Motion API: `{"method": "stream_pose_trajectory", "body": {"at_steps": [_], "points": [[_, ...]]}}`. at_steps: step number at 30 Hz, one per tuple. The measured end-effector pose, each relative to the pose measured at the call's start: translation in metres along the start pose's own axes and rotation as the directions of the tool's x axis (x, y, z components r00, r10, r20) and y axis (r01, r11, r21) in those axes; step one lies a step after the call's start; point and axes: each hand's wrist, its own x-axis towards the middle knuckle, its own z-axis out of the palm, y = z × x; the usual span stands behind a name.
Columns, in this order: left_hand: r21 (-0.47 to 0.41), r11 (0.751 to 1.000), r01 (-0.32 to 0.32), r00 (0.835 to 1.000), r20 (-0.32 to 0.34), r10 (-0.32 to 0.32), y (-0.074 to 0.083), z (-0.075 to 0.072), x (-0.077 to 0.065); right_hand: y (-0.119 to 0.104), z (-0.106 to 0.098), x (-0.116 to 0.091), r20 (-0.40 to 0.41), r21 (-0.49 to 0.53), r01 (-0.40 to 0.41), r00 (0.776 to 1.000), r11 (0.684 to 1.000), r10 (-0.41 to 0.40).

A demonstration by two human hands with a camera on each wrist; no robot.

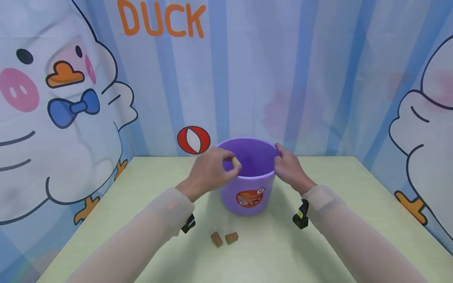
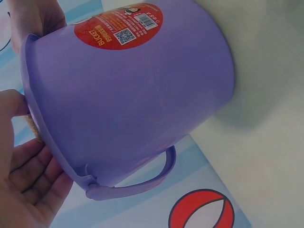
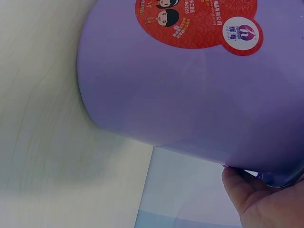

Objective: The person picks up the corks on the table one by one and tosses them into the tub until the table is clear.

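A purple plastic bucket [image 1: 229, 199] stands upright on the table, its red label facing me. My left hand [image 1: 210, 169] pinches a small cork [image 1: 236, 161] between thumb and fingertips, over the bucket's near left rim. In the left wrist view the cork [image 2: 33, 127] is partly hidden behind the rim. At the bucket's right side, my right hand [image 1: 291, 168] grips the rim, where the handle joins in the right wrist view. Two more corks, a left one [image 1: 216, 239] and a right one [image 1: 231, 237], lie on the table in front of the bucket.
The pale table [image 1: 329, 220] ends at a blue striped curtain [image 1: 247, 78] with cartoon ducks. On the bucket's left side, its handle [image 2: 137, 187] hangs down along the wall. A wrist camera [image 1: 301, 215] sits below my right sleeve.
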Motion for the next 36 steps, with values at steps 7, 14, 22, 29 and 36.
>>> {"method": "stream_pose_trajectory", "body": {"at_steps": [7,14,22,29,36], "points": [[-0.001,0.998,0.07,0.996,0.062,-0.07,-0.002,0.001,0.0,0.0,0.0,0.001,-0.003,0.004,0.004,1.0,1.0,-0.004],[-0.016,0.995,0.096,0.993,0.068,-0.095,-0.005,0.0,-0.003,-0.001,0.0,0.001,0.003,0.013,0.017,1.0,1.0,-0.017],[-0.041,0.997,0.063,0.998,0.018,-0.062,-0.01,-0.001,-0.008,0.0,0.0,0.002,-0.001,0.011,0.015,1.0,1.0,-0.015],[-0.034,0.999,0.002,1.0,-0.027,-0.003,-0.013,-0.003,-0.013,0.0,-0.001,0.001,-0.002,0.0,0.01,1.0,1.0,-0.01],[-0.023,0.998,-0.06,0.995,-0.081,0.058,-0.015,-0.003,-0.02,0.0,0.0,0.001,0.002,0.011,0.001,1.0,1.0,-0.001]]}}
